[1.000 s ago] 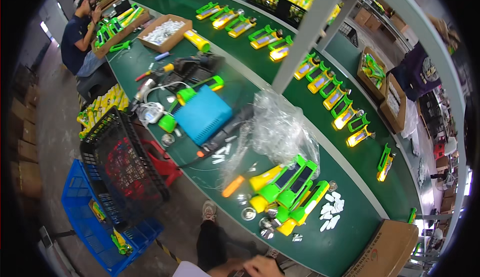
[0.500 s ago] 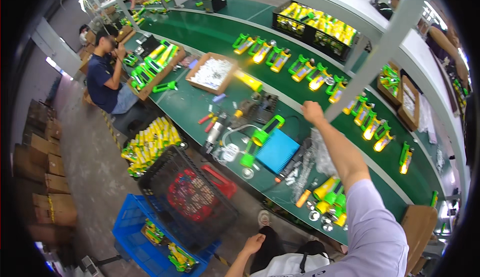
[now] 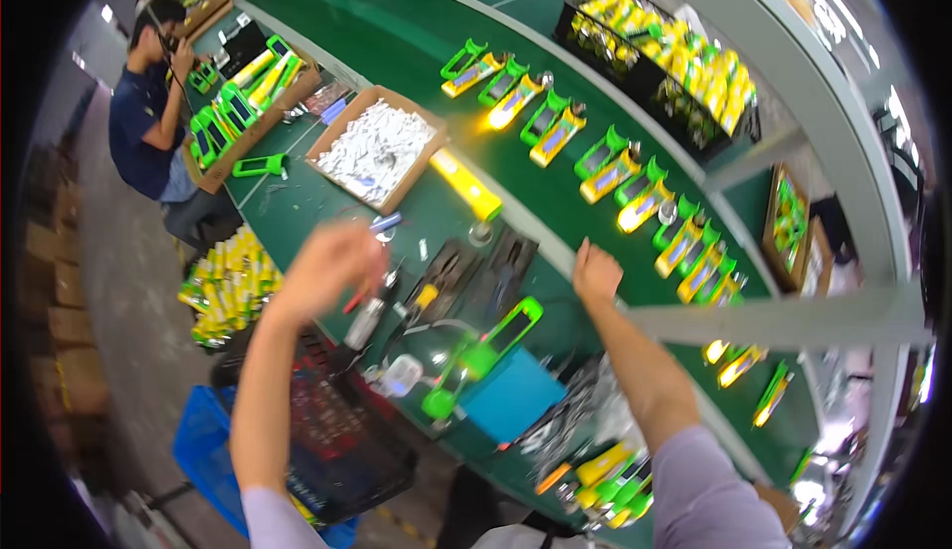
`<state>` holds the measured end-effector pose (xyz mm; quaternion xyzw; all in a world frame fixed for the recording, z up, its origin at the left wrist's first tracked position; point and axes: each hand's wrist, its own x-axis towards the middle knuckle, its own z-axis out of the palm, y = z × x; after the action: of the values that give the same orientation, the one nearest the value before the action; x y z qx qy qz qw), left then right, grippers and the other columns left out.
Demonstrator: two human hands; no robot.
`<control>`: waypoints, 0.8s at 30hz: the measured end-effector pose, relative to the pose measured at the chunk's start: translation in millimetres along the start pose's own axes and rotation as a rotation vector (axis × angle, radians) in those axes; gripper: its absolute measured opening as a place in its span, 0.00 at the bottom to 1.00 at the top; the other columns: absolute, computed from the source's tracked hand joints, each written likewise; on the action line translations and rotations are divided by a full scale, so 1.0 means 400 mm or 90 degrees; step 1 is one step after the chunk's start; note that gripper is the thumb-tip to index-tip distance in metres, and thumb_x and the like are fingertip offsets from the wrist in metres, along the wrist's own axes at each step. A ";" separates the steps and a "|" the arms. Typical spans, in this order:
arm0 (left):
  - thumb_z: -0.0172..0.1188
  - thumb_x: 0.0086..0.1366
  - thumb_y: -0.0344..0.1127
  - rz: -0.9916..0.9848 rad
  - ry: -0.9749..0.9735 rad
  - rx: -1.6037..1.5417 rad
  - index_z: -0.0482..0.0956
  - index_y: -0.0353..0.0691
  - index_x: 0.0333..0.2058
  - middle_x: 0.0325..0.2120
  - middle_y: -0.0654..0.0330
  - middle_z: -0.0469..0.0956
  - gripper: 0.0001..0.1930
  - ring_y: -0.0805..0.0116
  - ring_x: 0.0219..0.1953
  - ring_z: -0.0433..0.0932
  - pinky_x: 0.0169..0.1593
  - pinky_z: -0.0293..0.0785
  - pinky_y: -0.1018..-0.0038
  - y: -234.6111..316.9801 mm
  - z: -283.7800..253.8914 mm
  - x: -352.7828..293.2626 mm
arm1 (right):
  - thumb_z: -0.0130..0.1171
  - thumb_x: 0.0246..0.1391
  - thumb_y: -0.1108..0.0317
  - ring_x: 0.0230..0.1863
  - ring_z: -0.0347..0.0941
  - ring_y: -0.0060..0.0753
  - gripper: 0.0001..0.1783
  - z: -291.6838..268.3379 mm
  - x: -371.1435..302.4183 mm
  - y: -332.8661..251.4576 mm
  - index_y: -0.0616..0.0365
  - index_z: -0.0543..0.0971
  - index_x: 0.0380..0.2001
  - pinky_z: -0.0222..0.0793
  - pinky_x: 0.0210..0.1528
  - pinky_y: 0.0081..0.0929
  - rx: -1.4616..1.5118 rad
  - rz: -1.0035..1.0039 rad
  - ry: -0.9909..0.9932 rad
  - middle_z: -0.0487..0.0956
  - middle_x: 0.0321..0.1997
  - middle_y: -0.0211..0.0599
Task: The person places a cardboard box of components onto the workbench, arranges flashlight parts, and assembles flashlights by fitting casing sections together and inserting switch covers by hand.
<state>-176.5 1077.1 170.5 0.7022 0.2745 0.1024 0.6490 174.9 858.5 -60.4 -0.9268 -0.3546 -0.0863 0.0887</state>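
Observation:
My left hand (image 3: 337,266) is smeared by motion above the green bench, near a small blue cylinder (image 3: 385,222) and the hand tools; its fingers cannot be made out. My right hand (image 3: 598,273), fingers curled in and no object visible in it, is at the near edge of the green conveyor belt (image 3: 397,28). On the belt, several yellow-and-green lamps (image 3: 556,140) lie in a row, some lit. Between my hands, a green lamp frame (image 3: 479,359) rests across a blue block (image 3: 511,395). A yellow lamp body (image 3: 466,187) lies beyond them.
A carton of small white parts (image 3: 377,147) stands further left. Yellow-and-green parts (image 3: 610,480) lie by my right forearm. A grey post (image 3: 764,321) crosses at right. Behind the belt is a black crate (image 3: 635,58) of yellow pieces. A person (image 3: 149,103) sits far left.
My left hand has risen from beside my lap to over the bench. My right hand has stayed near the belt's edge. The whole view has shifted and turned.

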 end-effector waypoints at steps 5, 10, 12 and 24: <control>0.63 0.57 0.43 0.146 0.360 0.409 0.72 0.35 0.44 0.35 0.47 0.79 0.21 0.51 0.41 0.79 0.44 0.74 0.62 -0.158 -0.182 0.645 | 0.40 0.66 0.51 0.30 0.76 0.59 0.27 0.029 -0.044 -0.043 0.58 0.77 0.22 0.71 0.35 0.53 0.033 0.042 -0.134 0.80 0.26 0.51; 0.70 0.48 0.46 -0.053 0.368 0.462 0.58 0.43 0.62 0.53 0.44 0.71 0.44 0.47 0.57 0.70 0.56 0.70 0.58 -0.270 -0.165 0.994 | 0.44 0.65 0.53 0.28 0.74 0.60 0.25 0.037 -0.045 -0.027 0.58 0.74 0.19 0.67 0.32 0.53 0.059 0.026 -0.100 0.77 0.24 0.51; 0.75 0.38 0.42 -0.192 0.322 0.447 0.44 0.50 0.69 0.60 0.44 0.63 0.61 0.44 0.63 0.62 0.60 0.65 0.49 -0.284 -0.136 1.075 | 0.45 0.65 0.54 0.27 0.74 0.59 0.24 0.031 -0.030 -0.016 0.57 0.74 0.19 0.68 0.32 0.53 0.074 0.018 -0.098 0.77 0.24 0.50; 0.76 0.38 0.38 -0.242 0.276 0.483 0.54 0.40 0.63 0.49 0.47 0.76 0.53 0.50 0.52 0.76 0.50 0.76 0.59 -0.257 -0.128 1.216 | 0.54 0.59 0.62 0.21 0.73 0.46 0.18 0.032 -0.015 -0.016 0.55 0.71 0.16 0.69 0.24 0.43 0.073 -0.069 -0.023 0.74 0.17 0.40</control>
<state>174.7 1373.5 -25.4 0.7893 0.5452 0.0180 0.2820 167.4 862.2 -73.7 -0.9011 -0.4100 -0.0536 0.1304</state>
